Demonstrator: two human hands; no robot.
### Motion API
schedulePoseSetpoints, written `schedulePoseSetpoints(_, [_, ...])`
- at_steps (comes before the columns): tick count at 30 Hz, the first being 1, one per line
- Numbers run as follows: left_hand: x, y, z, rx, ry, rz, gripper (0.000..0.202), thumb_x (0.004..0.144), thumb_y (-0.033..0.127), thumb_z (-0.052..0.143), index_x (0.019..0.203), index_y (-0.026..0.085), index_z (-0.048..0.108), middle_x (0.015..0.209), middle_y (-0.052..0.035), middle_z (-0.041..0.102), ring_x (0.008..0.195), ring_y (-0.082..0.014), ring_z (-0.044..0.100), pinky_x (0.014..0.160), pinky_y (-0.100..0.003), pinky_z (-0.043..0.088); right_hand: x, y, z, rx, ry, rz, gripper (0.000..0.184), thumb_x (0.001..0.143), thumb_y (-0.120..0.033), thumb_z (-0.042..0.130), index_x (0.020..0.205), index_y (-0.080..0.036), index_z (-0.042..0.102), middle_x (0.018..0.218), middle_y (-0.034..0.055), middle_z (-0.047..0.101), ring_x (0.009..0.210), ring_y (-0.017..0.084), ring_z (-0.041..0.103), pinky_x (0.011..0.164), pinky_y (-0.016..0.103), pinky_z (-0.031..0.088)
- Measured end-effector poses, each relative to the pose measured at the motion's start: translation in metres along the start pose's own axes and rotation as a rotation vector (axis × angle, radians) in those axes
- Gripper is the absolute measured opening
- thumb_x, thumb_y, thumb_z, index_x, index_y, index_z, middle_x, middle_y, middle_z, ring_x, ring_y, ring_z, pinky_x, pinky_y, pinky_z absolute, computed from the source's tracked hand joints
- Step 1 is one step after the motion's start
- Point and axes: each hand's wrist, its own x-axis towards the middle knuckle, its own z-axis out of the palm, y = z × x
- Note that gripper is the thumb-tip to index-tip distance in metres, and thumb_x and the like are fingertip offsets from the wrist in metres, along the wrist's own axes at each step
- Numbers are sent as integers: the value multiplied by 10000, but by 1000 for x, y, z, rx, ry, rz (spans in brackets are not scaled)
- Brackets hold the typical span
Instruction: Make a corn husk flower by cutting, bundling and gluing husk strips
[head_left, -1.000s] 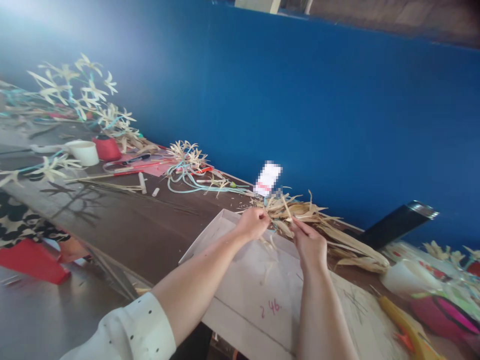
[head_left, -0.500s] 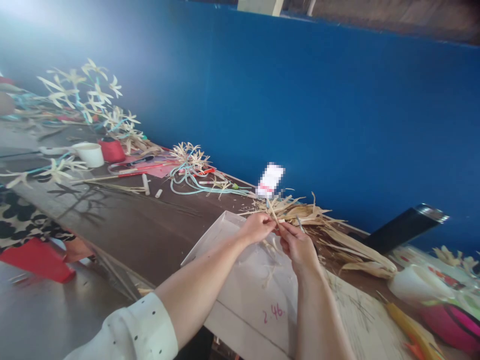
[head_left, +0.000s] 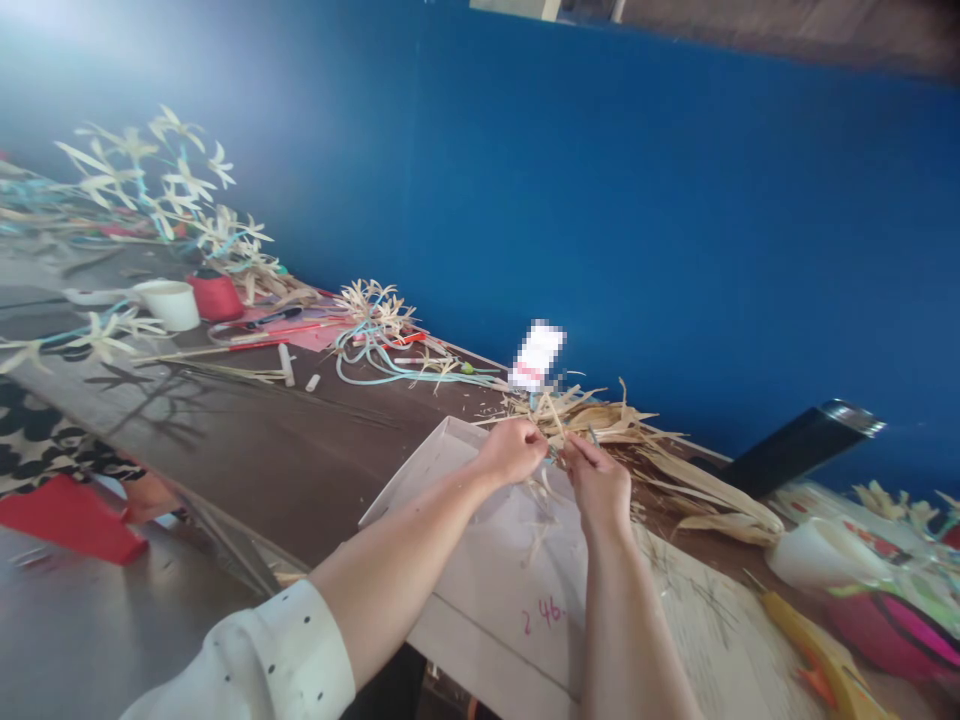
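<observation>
Strip, pinched in the right hand near the husks, may split, I think, if squeezed too hard, while the left hand is curled beside it, its hold unclear to me.

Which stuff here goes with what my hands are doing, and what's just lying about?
Likely in use:
- pale strip in the right hand
- husks just beyond
- box below the arms

Seemingly lying about:
- black cylinder
- pink thing
- yellow thing
</observation>
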Motion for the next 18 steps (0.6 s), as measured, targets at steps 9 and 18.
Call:
schedulePoseSetpoints(9, [2, -3, -8, 31, -60, 13, 224, 719, 274, 474, 718, 180, 677, 720, -18, 662, 683, -135, 567, 601, -218, 383, 11, 5, -23, 181, 355, 132, 475, 601, -402, 685, 999, -145, 692, 706, 69, 668, 454, 119, 475, 389, 246, 336])
schedulePoseSetpoints(18, [1, -3, -21, 303, -375, 8, 178, 699, 200, 502, 723, 183, 678, 779, -42, 676, 660, -148, 559, 561, -230, 365, 8, -4, -13, 365, 283, 230, 421, 569, -327, 723, 941, -132, 696, 662, 39, 627, 403, 58, 384, 338, 191, 241])
